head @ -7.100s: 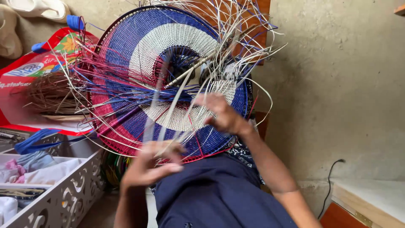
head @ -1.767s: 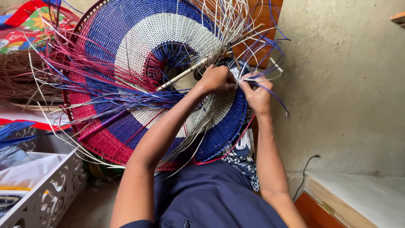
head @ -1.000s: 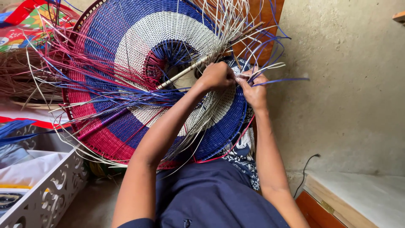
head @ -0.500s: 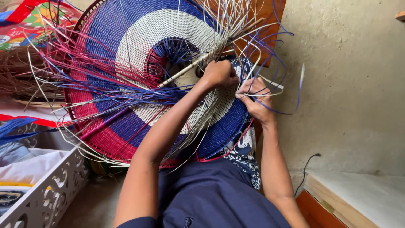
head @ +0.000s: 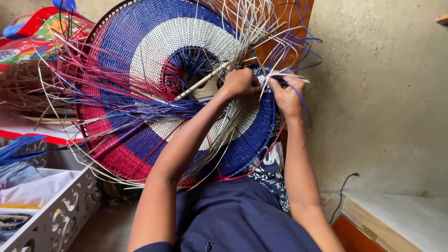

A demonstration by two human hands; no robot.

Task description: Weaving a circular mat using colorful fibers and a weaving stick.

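Observation:
A large round woven piece (head: 140, 56) with blue, white and red rings stands tilted in front of me, loose strands sticking out all around. My left hand (head: 240, 82) is closed on the weave near its right rim, beside a pale stick (head: 200, 83) lying across the open centre. My right hand (head: 285, 93) pinches a few pale and blue strands (head: 291, 77) just right of the left hand. Both forearms reach up from my dark blue lap.
A white cut-out basket (head: 56, 210) with cloths stands at lower left. A red printed bag (head: 32, 37) and dry fibre bundle (head: 23, 93) lie at upper left. A rough plaster wall (head: 382, 93), a black cable (head: 343, 186) and a wooden ledge (head: 396, 224) are at right.
My right hand has moved back in from the right, close to the left hand, drawing the blue strand in with it. The left hand has stayed on the weave.

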